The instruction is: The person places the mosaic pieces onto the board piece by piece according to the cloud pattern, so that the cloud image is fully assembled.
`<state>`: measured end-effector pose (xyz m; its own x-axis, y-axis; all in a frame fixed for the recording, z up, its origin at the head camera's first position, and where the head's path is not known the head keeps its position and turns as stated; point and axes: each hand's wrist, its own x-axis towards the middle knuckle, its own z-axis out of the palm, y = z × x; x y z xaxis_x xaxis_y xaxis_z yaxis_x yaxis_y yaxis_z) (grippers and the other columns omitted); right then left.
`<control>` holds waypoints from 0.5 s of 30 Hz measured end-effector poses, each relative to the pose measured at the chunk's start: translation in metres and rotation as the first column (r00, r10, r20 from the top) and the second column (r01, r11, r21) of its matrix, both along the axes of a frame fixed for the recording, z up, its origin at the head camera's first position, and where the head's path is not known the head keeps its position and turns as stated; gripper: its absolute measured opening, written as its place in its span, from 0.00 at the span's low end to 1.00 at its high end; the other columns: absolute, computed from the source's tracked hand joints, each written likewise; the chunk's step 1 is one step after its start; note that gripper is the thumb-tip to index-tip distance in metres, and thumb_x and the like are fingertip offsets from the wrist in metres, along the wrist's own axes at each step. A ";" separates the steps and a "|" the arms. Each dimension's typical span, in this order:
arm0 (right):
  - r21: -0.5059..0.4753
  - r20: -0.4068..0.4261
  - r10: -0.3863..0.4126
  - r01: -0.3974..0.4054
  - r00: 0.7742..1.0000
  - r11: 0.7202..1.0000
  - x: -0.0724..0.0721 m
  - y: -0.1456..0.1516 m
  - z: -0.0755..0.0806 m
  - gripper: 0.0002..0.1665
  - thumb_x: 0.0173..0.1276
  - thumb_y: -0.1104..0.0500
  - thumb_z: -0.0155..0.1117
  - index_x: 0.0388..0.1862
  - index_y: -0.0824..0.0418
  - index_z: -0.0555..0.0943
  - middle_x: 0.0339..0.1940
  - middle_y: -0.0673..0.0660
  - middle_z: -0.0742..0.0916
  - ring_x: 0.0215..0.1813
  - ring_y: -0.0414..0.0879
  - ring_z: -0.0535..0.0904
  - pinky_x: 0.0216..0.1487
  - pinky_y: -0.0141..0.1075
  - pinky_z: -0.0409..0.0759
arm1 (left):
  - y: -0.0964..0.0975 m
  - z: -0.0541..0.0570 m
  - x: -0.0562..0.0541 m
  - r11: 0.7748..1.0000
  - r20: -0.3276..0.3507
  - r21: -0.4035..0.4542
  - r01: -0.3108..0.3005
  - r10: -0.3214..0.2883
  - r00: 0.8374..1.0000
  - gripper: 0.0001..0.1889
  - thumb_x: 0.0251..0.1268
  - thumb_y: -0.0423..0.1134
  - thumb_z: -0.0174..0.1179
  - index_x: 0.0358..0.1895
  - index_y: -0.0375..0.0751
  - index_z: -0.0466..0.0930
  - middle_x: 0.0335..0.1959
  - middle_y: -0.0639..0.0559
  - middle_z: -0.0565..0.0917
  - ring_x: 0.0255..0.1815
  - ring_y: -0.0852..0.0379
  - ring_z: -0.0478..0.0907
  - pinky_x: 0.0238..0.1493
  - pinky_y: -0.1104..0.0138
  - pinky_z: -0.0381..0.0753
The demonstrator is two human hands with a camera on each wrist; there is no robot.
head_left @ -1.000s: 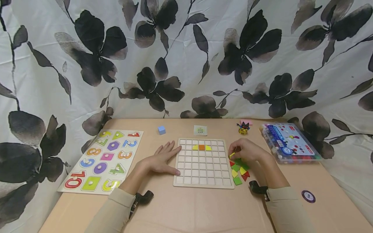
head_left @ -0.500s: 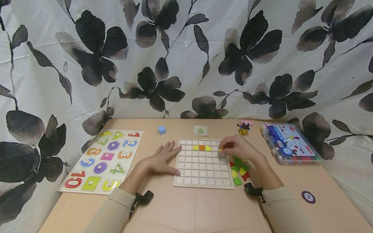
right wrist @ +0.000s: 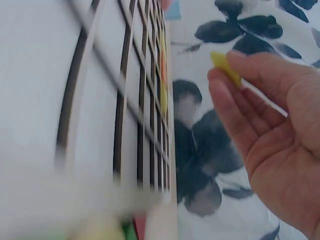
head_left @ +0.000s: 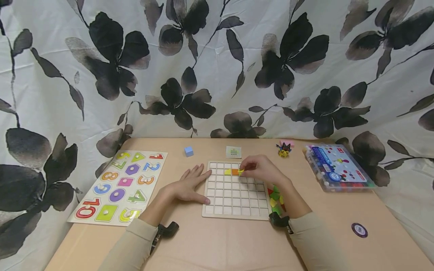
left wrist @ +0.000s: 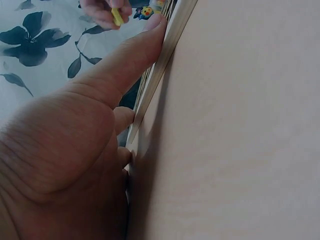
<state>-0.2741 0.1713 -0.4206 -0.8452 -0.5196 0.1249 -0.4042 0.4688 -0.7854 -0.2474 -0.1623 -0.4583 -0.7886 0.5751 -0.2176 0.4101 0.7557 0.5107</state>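
Observation:
A pale wooden grid board (head_left: 234,207) lies on the table. Spread over its left edge, my left hand (head_left: 184,188) rests with straight fingers, the thumb lying along the rim in the left wrist view. Above the board's upper rows, my right hand (head_left: 262,171) pinches a small yellow tile (right wrist: 226,68) between thumb and index finger. In the upper row sit a yellow tile (head_left: 227,172) and an orange tile (head_left: 234,172); the right fingers cover the yellow one beyond them. Loose green, yellow and red tiles (head_left: 275,196) lie by the right edge, partly behind the right wrist.
A number and shape puzzle board (head_left: 112,210) lies at left. Behind the grid are a blue cube (head_left: 188,151), a small patterned card (head_left: 233,152) and a toy figure (head_left: 284,150). A clear plastic case (head_left: 339,165) and a round purple disc (head_left: 359,230) are at right.
My right hand has lifted the yellow tile from the loose tiles and carried it left over the board's upper row. The left hand has stayed in place.

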 end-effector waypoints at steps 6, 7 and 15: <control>0.003 -0.035 0.000 0.000 0.999 1.000 -0.005 -0.031 -0.005 0.08 0.63 0.71 0.74 0.41 0.64 0.90 0.41 0.58 0.92 0.40 0.44 0.84 0.43 0.33 0.84 | -0.001 0.000 0.001 1.000 -0.005 -0.003 0.005 -0.005 1.000 0.60 0.56 0.70 0.70 0.86 0.54 0.46 0.87 0.40 0.34 0.88 0.41 0.28 0.85 0.43 0.29; 0.011 -0.047 0.008 -0.007 0.999 1.000 -0.006 -0.036 -0.007 0.08 0.63 0.71 0.73 0.41 0.65 0.90 0.41 0.58 0.92 0.40 0.44 0.85 0.44 0.33 0.84 | -0.001 -0.001 0.001 1.000 -0.006 -0.002 0.008 -0.008 1.000 0.60 0.56 0.70 0.69 0.86 0.54 0.46 0.87 0.40 0.34 0.88 0.40 0.28 0.85 0.42 0.29; 0.031 -0.058 0.084 -0.082 0.995 0.996 -0.010 -0.061 -0.026 0.08 0.65 0.68 0.75 0.43 0.62 0.91 0.43 0.54 0.92 0.44 0.42 0.86 0.47 0.32 0.85 | -0.002 0.000 0.001 1.000 -0.005 -0.007 0.017 -0.017 1.000 0.60 0.56 0.71 0.69 0.86 0.54 0.45 0.87 0.40 0.34 0.88 0.41 0.27 0.85 0.43 0.28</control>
<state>-0.2842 0.1100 -0.4465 -0.7904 -0.5919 0.1578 -0.4883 0.4534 -0.7457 -0.2463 -0.1645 -0.4587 -0.7800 0.5868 -0.2175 0.4253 0.7521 0.5035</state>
